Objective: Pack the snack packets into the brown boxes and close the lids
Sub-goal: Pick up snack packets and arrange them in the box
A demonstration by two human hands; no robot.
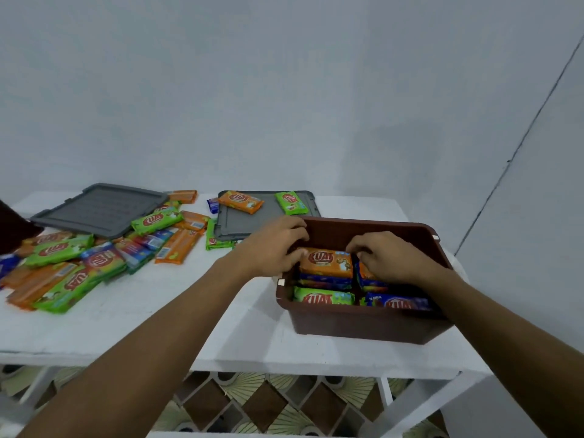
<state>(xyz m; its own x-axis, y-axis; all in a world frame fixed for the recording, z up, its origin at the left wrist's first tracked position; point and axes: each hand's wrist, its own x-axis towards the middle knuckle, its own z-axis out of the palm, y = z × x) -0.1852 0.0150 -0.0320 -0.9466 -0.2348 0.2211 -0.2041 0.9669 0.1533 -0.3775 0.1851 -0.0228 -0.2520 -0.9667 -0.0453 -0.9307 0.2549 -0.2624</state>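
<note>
At the bench's (158,311) right end, in the box (363,324), I log the packet (325,263) flat on the far-left stack, long axis left-right. Left hand (271,245) fingers pinch its left end; right hand (388,257) fingers curl at its right end, grip unclear.

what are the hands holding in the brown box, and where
The orange packet: the left hand pinches its left end, the right hand apparently its right end.

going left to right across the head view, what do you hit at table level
left grey lid, left hand, orange packet in the brown box, right hand
</note>
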